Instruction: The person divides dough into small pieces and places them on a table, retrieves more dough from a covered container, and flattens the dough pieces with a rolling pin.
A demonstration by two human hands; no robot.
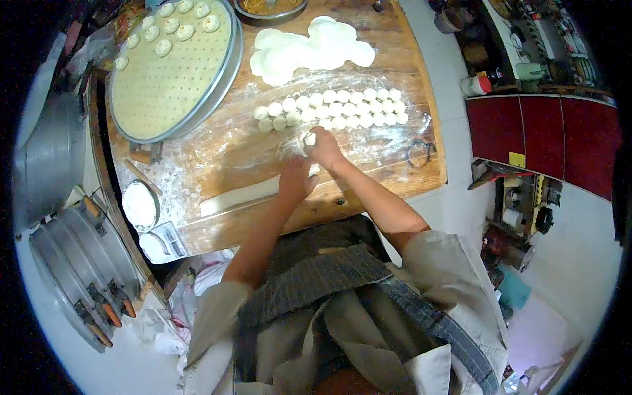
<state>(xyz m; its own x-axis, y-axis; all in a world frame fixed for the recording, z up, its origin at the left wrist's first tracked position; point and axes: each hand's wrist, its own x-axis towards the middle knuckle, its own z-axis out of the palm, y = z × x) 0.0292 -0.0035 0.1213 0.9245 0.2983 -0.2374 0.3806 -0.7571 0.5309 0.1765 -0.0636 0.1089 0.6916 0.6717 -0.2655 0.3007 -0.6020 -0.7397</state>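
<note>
A long roll of dough lies near the front edge of the floured wooden table. My left hand is closed around the right end of this roll, with a bit of dough showing beyond the fingers. Just above and to the right, my right hand pinches a small dough piece. Rows of small round dough pieces lie beyond my hands. Behind them, flat dough wrappers overlap in a pile.
At the upper left a large round steamer tray holds several filled buns. A bowl of filling stands at the far edge. On the left are a rolling pin, a flour bowl and a scale.
</note>
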